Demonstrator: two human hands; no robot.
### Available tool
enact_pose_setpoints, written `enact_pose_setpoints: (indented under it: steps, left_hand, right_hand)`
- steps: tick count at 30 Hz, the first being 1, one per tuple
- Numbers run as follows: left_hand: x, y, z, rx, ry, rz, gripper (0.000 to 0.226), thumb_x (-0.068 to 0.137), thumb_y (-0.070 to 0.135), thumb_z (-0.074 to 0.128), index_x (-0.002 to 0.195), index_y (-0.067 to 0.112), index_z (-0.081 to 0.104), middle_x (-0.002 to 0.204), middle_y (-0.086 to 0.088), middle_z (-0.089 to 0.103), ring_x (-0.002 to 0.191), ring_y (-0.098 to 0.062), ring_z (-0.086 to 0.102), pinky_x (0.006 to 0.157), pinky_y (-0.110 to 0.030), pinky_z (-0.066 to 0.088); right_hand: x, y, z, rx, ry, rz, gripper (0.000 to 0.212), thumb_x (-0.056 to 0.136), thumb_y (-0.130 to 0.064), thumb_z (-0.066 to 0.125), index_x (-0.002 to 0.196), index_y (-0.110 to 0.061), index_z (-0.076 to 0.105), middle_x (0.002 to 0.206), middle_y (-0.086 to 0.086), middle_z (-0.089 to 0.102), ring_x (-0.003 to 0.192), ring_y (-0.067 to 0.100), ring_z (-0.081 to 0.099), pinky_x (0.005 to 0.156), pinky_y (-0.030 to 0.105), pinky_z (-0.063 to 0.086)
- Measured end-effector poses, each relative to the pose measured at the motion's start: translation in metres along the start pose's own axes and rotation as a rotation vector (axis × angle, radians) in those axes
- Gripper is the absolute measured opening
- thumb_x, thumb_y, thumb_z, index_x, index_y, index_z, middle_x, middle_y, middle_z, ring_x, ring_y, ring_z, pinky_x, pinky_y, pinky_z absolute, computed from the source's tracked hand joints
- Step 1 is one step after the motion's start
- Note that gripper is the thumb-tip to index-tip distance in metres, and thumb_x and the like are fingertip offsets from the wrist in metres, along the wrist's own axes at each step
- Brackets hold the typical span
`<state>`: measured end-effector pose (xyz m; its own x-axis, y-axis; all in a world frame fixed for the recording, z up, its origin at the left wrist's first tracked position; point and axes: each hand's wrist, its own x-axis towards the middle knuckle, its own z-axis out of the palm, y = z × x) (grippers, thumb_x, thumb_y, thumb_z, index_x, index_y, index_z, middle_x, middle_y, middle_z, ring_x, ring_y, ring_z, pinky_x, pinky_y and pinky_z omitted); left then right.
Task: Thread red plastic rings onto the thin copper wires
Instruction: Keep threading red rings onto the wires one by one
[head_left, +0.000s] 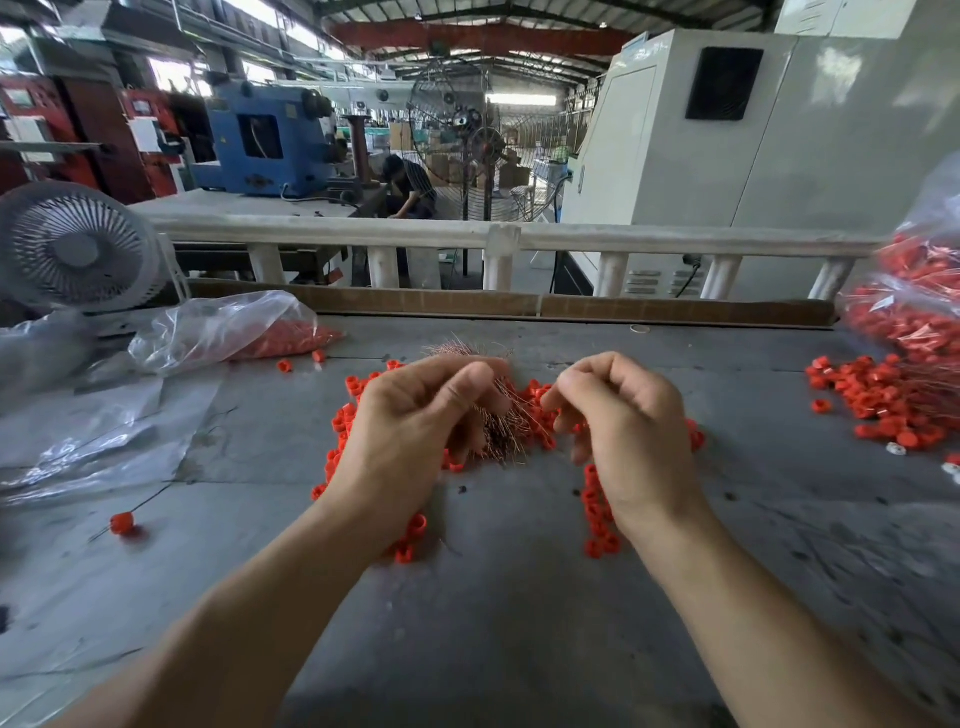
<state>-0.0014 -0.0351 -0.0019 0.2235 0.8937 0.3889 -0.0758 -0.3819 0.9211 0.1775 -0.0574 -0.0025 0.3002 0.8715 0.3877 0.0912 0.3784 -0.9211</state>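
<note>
A bundle of thin copper wires stands between my hands at the table's middle. My left hand is closed around the bundle, thumb pressed on the wires. My right hand pinches at the wire tips from the right; what its fingertips hold is too small to tell. Loose red plastic rings lie scattered under and around both hands. One ring on a wire lies alone at the left.
A pile of threaded rings and a full plastic bag sit at the right. Another bag of rings and loose plastic sheets lie at the left beside a small white fan. A cardboard strip edges the table's far side.
</note>
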Motion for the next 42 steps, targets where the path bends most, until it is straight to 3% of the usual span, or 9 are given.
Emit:
enact_pose_setpoints:
  steps: [6,12,18,21,26,29,32,37,42]
  left_hand:
    - [0.002,0.004,-0.004,-0.103,0.155,-0.015,0.018,0.094,0.03,0.066,0.098,0.019,0.08,0.087,-0.01,0.075,0.06,-0.016,0.056,0.047,-0.025,0.046]
    - [0.004,0.005,-0.006,-0.234,0.221,-0.112,0.022,0.1,0.017,0.062,0.089,0.013,0.08,0.083,-0.011,0.071,0.059,-0.016,0.053,0.047,-0.023,0.043]
    - [0.006,0.003,-0.009,-0.342,0.253,-0.168,0.02,0.1,0.017,0.062,0.091,0.01,0.079,0.079,-0.007,0.07,0.06,-0.014,0.053,0.05,-0.024,0.042]
    - [0.006,0.004,-0.012,-0.361,0.266,-0.174,0.022,0.102,0.015,0.058,0.09,0.009,0.075,0.074,-0.006,0.069,0.057,-0.013,0.053,0.047,-0.022,0.041]
    - [0.007,0.008,-0.014,-0.281,0.08,-0.234,0.022,0.102,0.017,0.055,0.09,0.008,0.071,0.071,-0.004,0.063,0.057,-0.016,0.048,0.048,-0.024,0.036]
    - [0.003,0.008,-0.009,-0.049,-0.118,-0.269,0.021,0.097,0.023,0.062,0.089,0.007,0.074,0.071,-0.007,0.063,0.055,-0.015,0.048,0.047,-0.024,0.035]
    - [-0.001,0.006,-0.001,0.087,-0.267,-0.282,0.022,0.097,0.024,0.065,0.089,0.007,0.075,0.069,-0.006,0.063,0.056,-0.014,0.047,0.049,-0.023,0.033]
    - [-0.001,0.005,-0.003,0.181,-0.323,-0.255,0.023,0.099,0.028,0.064,0.09,0.014,0.08,0.069,-0.004,0.065,0.054,-0.009,0.045,0.047,-0.017,0.034]
    - [-0.002,0.005,-0.003,0.237,-0.381,-0.198,0.021,0.097,0.034,0.067,0.087,0.022,0.081,0.064,0.002,0.064,0.047,-0.002,0.044,0.045,-0.012,0.035]
  right_hand:
    - [-0.005,0.002,0.004,-0.152,-0.058,0.007,0.013,0.08,-0.029,0.061,0.075,-0.018,0.067,0.076,0.017,0.07,0.062,0.021,0.057,0.052,0.039,0.044]
    - [-0.007,-0.002,0.009,0.028,-0.092,-0.024,0.011,0.094,-0.014,0.064,0.084,-0.01,0.068,0.079,0.005,0.074,0.066,0.012,0.061,0.048,0.025,0.046]
    - [-0.004,-0.007,0.008,0.285,-0.168,0.021,0.013,0.085,-0.019,0.063,0.074,-0.015,0.069,0.076,0.01,0.072,0.062,0.015,0.058,0.044,0.023,0.042]
    - [-0.002,-0.006,0.007,0.332,-0.175,0.021,0.024,0.087,-0.025,0.059,0.073,-0.01,0.069,0.073,0.013,0.07,0.059,0.017,0.057,0.044,0.025,0.041]
    - [0.002,-0.004,0.004,0.313,-0.118,0.148,0.041,0.101,-0.035,0.053,0.071,-0.016,0.074,0.072,0.01,0.072,0.056,0.015,0.057,0.042,0.024,0.04]
    - [0.001,0.0,0.003,0.165,-0.164,0.149,0.03,0.1,-0.035,0.061,0.088,-0.014,0.079,0.077,0.007,0.074,0.061,0.015,0.06,0.044,0.024,0.041]
    - [-0.005,0.001,0.008,0.043,-0.288,0.086,0.02,0.092,-0.037,0.071,0.09,-0.019,0.08,0.068,0.005,0.072,0.062,0.012,0.062,0.048,0.024,0.044]
    - [-0.005,0.003,0.01,0.006,-0.268,0.029,0.009,0.093,-0.02,0.075,0.086,-0.015,0.078,0.06,0.005,0.067,0.057,0.012,0.058,0.05,0.023,0.044]
    - [-0.007,0.004,0.01,-0.003,-0.293,0.057,0.011,0.093,-0.018,0.074,0.083,-0.014,0.075,0.059,0.005,0.065,0.056,0.012,0.057,0.052,0.019,0.044]
